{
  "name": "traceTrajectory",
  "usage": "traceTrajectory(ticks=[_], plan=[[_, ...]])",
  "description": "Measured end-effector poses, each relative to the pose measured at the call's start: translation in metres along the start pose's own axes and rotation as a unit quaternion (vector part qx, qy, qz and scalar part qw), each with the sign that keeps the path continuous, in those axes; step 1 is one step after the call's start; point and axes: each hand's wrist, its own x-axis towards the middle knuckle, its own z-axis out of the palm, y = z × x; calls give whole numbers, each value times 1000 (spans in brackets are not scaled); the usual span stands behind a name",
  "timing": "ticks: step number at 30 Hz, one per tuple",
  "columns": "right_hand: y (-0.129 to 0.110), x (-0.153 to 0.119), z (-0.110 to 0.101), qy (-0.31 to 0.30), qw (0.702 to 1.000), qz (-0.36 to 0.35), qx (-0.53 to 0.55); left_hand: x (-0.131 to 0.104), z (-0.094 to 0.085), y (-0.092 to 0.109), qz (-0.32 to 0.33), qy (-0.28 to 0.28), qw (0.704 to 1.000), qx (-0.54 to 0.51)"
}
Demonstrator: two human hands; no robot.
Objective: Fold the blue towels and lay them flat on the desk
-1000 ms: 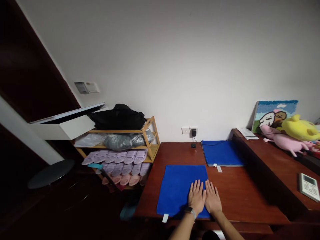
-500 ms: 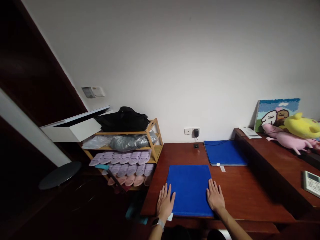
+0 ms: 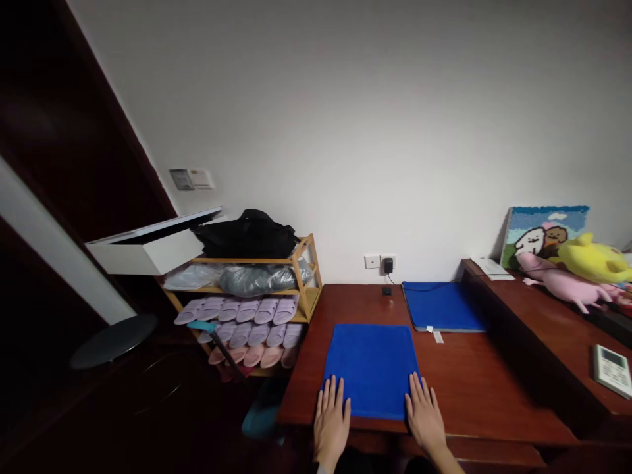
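A blue cloth (image 3: pixel 372 368) lies spread flat on the reddish-brown wooden table (image 3: pixel 484 388), near its front edge. My left hand (image 3: pixel 332 418) rests palm down over the cloth's near left corner, fingers straight and slightly apart. At the near right corner, my right hand (image 3: pixel 423 409) also lies flat, its fingertips on the cloth's side edge. Neither hand grips anything. Farther back on the right is a second blue cloth (image 3: pixel 442 306), a stack or folded piece with a grey edge and a white tag.
Left of the table stands a wooden shoe rack (image 3: pixel 307 289) with purple and pink slippers (image 3: pixel 269 311) and a black bag (image 3: pixel 249 236) on top. A raised shelf on the right holds plush toys (image 3: pixel 567 283) and a white remote-like device (image 3: pixel 612 370). A black plug (image 3: pixel 388 265) sits in the wall.
Both hands have slid toward me, down to the cloth's near corners. The white tag at the near left corner has gone out of sight. The view has shifted slightly.
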Motion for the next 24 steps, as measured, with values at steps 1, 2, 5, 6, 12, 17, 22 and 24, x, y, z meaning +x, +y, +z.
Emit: traceTrajectory(ticks=[1, 2, 5, 6, 12, 17, 22, 24], plan=[[0, -3, 0, 4, 1000, -1, 1, -10, 1, 4, 5, 4, 1000, 1], [0, -4, -1, 7, 1000, 0, 1, -18, 0, 7, 8, 4, 1000, 2], [0, -6, -8, 3, 1000, 2, 2, -24, -8, 12, 1, -16, 1000, 3], [1, -7, -10, -1, 1000, -1, 3, -22, -12, 12, -2, -31, 1000, 2], [0, -15, -23, -18, 1000, -2, 15, -2, -35, 9, -4, -106, 994, -6], [-1, -15, -19, 8, 999, -7, 50, 20, -43, 61, 24, -54, 998, -31], [-1, -15, -19, -5, 998, -19, 54, 52, -28, 161, 130, -129, 975, -127], [0, -14, -19, -23, 998, -29, 43, 58, -18, 183, 127, -156, 969, -146]])
